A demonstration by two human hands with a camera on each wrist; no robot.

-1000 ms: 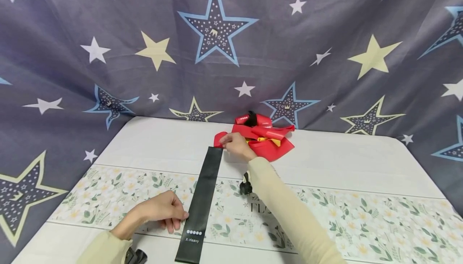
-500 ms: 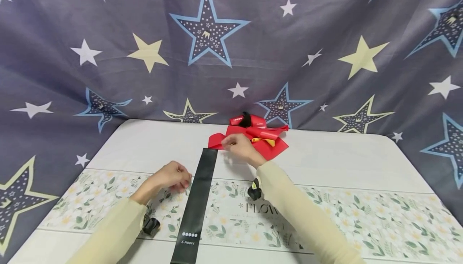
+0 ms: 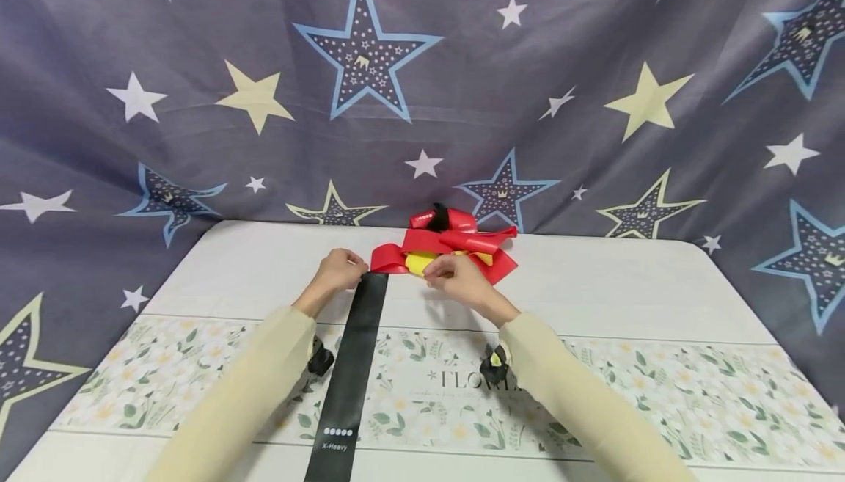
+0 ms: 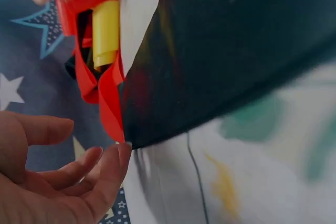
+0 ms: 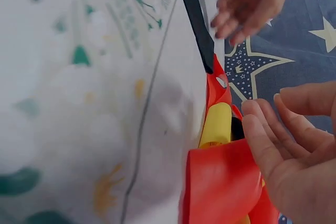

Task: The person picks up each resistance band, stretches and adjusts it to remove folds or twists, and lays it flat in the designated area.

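A flat black resistance band (image 3: 350, 364), printed "X-Heavy" near its close end, lies lengthwise on the table. At its far end is my left hand (image 3: 339, 269); in the left wrist view the fingertips (image 4: 123, 153) touch the band's corner, with the thumb apart from them. A heap of red resistance bands (image 3: 389, 258) lies just beyond that end, with a yellow band (image 3: 417, 263) among them. My right hand (image 3: 462, 282) is in front of the heap. Seen from the right wrist, its fingers (image 5: 262, 140) are loosely bent, and nothing is between them and the thumb.
White cloth with a floral strip (image 3: 660, 386) covers the table (image 3: 594, 276). A star-patterned curtain (image 3: 462, 100) hangs behind its far edge. At the back of the heap lies a rolled red band (image 3: 462, 220) with a black part around it.
My left hand has travelled forward along the black band, from near its lettering to the far end. My right hand has drawn back to the right, and more of the yellow band shows.
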